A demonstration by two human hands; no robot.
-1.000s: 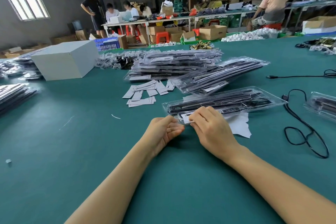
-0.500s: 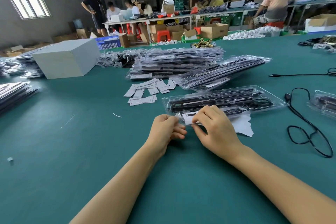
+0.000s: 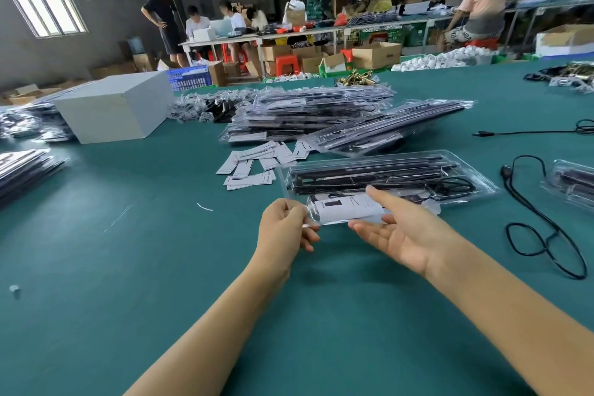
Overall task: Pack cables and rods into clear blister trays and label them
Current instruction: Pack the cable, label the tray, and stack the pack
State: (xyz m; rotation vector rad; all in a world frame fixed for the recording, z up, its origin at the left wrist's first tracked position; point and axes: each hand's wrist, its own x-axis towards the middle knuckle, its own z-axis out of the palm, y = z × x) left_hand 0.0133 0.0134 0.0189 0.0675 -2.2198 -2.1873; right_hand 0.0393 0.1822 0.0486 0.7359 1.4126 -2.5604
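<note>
Clear plastic blister tray (image 3: 379, 180) lifted at its near end above green table (image 3: 96, 267), held between both hands. Left hand (image 3: 283, 231): fingers curled, pinching the tray's near left corner. Right hand (image 3: 401, 235): palm up, fingers nearly straight and slightly spread beneath the near edge, thumb extended over the top beside white label (image 3: 347, 207). Inside the tray: long black rods (image 3: 369, 170) lengthwise, coiled black cable (image 3: 456, 186) at the right end. Behind, touching one another: stacked filled trays (image 3: 305, 116) and a tilted stack (image 3: 395, 128). Between stacks and held tray: loose labels (image 3: 254, 161). At right: loose black cable (image 3: 546, 235), partly seen further tray (image 3: 575, 183). At left: grey box (image 3: 112, 106).
</note>
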